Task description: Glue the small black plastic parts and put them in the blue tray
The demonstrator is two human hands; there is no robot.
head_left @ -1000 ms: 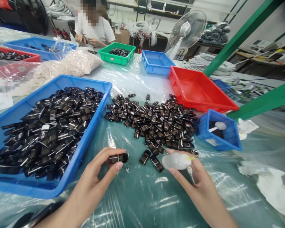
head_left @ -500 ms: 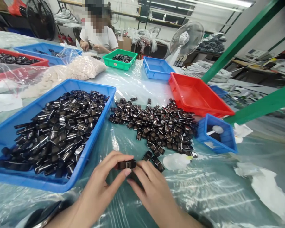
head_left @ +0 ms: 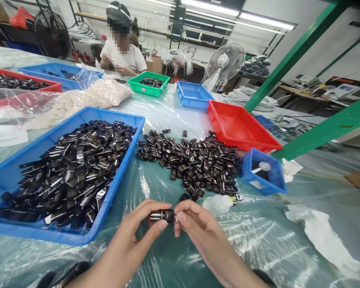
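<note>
My left hand (head_left: 138, 228) holds a small, glossy black plastic piece (head_left: 162, 215) between thumb and fingers, low over the table. The piece lies sideways, and a pale band runs across it. At its right end, my right hand (head_left: 198, 224) has thumb and fingertips pinched together; a tiny pale spot shows there, too small to name. Just beyond the hands lies a heap of similar black pieces (head_left: 195, 160). Close to my right fingers, a translucent squeeze bottle (head_left: 218, 205) with a yellowish tip rests on its side.
A big blue tray (head_left: 120, 182) full of black pieces stands at left. A red tray (head_left: 243, 128) and a small blue bin (head_left: 265, 182) with a white scoop sit at right, near crumpled white paper (head_left: 327, 236) and a green post (head_left: 297, 64). A person (head_left: 123, 56) sits across the table.
The black piece has been turned, so its banded face shows more. My right hand has shifted from curled beside it to a pinch at its right end. The camera view has tilted up slightly.
</note>
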